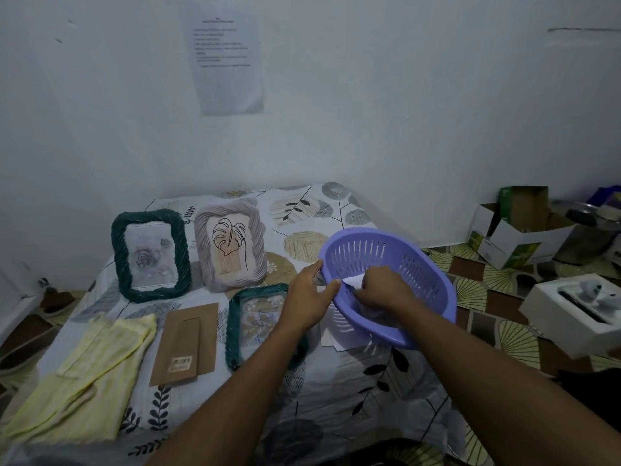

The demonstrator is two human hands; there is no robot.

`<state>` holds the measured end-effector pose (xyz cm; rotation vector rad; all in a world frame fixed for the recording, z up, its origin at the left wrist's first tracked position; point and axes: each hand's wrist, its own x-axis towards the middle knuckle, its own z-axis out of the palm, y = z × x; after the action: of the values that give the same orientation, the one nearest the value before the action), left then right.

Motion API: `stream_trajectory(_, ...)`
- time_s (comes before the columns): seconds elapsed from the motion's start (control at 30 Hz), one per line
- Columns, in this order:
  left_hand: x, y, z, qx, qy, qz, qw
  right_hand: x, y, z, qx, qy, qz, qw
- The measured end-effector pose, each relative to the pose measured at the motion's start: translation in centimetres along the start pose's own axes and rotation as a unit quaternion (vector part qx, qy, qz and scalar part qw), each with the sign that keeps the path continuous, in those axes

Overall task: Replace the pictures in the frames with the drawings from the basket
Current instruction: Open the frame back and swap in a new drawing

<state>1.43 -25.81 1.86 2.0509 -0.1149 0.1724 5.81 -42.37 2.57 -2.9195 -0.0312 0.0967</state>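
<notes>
Left hand (307,292) grips purple basket (408,260) rim, tilting it for access; right hand (381,285) inside pinches white drawing (353,281); open dark-green frame (260,326) lies flat just left of basket, awaiting it

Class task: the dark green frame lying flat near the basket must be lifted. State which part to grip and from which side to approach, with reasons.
Grip the rope-like left border of the flat green frame, coming from its left. That side is exposed beside the brown backing board, while the left hand and forearm cross its right side. Lying flat, it probably needs fingers pinching the raised border, not the glass.
</notes>
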Motion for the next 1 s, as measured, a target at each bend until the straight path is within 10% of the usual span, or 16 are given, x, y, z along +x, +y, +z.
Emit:
stream_trajectory(0.47, -0.1, 0.1, -1.2, -0.056, 0.029, -0.002, 0.998, -0.3, 0.3, -2.9, 0.066, 0.077, -0.013, 0.995)
stream_trajectory(0.67, -0.2, -0.8, -4.8, -0.182, 0.024, -0.111, 0.977, -2.1, -5.1, -6.2, 0.463, 0.148, -0.025, 0.874)
stream_trajectory(0.83, -1.2, -1.5, -8.7, -0.366, 0.044, -0.184, 0.911, -4.0, -9.6, -4.0, 0.567, 0.075, -0.046, 0.819)
stream_trajectory(1.0, -3.7, -4.5, -12.3, -0.213, 0.114, -0.127, 0.962, -4.6, -11.3, 1.3, 0.460, 0.034, -0.062, 0.885)
